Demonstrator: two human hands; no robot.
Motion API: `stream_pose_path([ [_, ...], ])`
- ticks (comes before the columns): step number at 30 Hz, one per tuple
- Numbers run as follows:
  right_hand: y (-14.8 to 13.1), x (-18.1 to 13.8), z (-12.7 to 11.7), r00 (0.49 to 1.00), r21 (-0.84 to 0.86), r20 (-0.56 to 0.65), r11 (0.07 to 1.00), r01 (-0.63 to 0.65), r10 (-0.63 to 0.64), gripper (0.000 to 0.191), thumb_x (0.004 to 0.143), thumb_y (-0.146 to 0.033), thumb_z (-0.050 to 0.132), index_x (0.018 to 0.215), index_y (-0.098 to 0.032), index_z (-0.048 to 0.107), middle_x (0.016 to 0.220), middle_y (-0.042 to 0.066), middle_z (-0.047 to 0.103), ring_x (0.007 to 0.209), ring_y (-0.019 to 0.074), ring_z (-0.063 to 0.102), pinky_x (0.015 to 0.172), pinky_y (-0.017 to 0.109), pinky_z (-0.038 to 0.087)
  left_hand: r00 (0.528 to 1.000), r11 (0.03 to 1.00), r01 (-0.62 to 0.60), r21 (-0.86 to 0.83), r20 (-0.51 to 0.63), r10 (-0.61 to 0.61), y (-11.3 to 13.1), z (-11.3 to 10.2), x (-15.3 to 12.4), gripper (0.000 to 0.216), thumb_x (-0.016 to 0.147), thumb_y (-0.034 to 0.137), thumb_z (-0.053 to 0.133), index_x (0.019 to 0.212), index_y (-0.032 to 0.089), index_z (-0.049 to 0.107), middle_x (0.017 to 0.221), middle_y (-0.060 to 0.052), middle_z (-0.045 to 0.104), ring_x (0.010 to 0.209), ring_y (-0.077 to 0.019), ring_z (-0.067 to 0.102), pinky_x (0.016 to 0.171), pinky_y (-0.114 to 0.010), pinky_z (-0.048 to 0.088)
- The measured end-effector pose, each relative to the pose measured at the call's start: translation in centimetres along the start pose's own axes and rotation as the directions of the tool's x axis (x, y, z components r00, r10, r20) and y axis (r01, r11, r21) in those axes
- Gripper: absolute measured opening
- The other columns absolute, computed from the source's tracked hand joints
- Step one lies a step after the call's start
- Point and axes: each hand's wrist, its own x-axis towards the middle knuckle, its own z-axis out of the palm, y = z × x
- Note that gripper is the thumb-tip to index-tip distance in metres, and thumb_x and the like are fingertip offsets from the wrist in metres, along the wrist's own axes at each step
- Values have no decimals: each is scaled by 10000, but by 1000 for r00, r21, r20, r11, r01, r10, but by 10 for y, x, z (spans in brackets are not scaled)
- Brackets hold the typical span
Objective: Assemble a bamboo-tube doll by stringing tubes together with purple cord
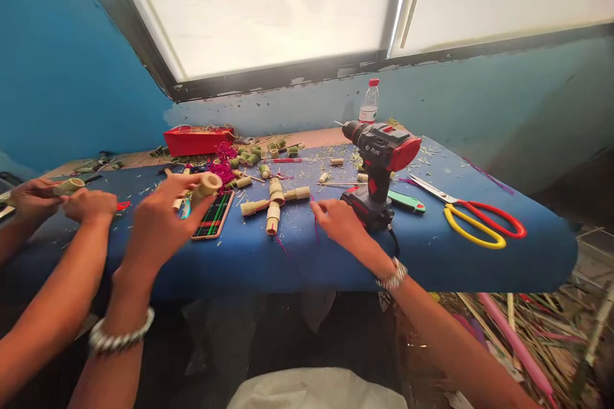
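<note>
Raised over the table's front, my left hand [160,223] grips a short hollow bamboo tube [210,184] between thumb and fingers, its open end facing up. To the right, my right hand [340,227] pinches a thin magenta string [315,225] with thumb and forefinger. The string runs near the right tip of a cross-shaped bamboo figure [275,190], which lies on the blue table cover [297,268] between my hands. More magenta thread hangs from the figure's lower piece. Below the tube lies a phone [215,217] with its screen lit.
Right of my right hand stands a cordless drill [377,166], bit pointing left. Open scissors [472,211] and a green-handled tool [407,201] lie beyond. A co-worker's hands [89,204] hold bamboo at left. Behind are a red box [199,140], bamboo pieces [249,154] and a bottle [369,102].
</note>
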Motion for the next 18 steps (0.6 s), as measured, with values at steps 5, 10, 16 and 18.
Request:
stream_pose_path([
  [5,10,-74,-44,908,-146,-380,981,128,-175,384,1010,-386,508,687,-194,589,622,21,572,553,124,501,600,278,378,963,999,-36,39,268,24,-36,94,95,399,980,478,518,1271,252,669,1305,-87,717,1143,-319,699,975,-409,543],
  [10,40,-66,-92,680,-146,-712,984,100,-175,184,980,-376,639,1038,-205,678,965,58,672,810,161,645,687,254,570,917,994,-101,-38,384,108,-52,130,115,431,946,544,512,1202,269,724,1306,-89,739,1095,-333,738,890,-398,581],
  [16,46,9,-113,962,218,-269,969,114,-53,477,869,-485,760,1245,-208,663,1215,90,712,1077,241,700,963,390,608,917,990,-61,-124,384,104,-49,129,129,456,991,596,434,1224,329,721,1322,-89,716,1197,-354,693,965,-468,573],
  [18,46,26,-112,993,282,-120,959,18,16,430,835,-529,778,1087,-185,720,989,80,746,877,236,711,797,370,619,930,979,-104,-177,333,159,-36,125,132,474,1017,591,417,1269,302,696,1375,-100,666,1209,-332,679,992,-458,559],
])
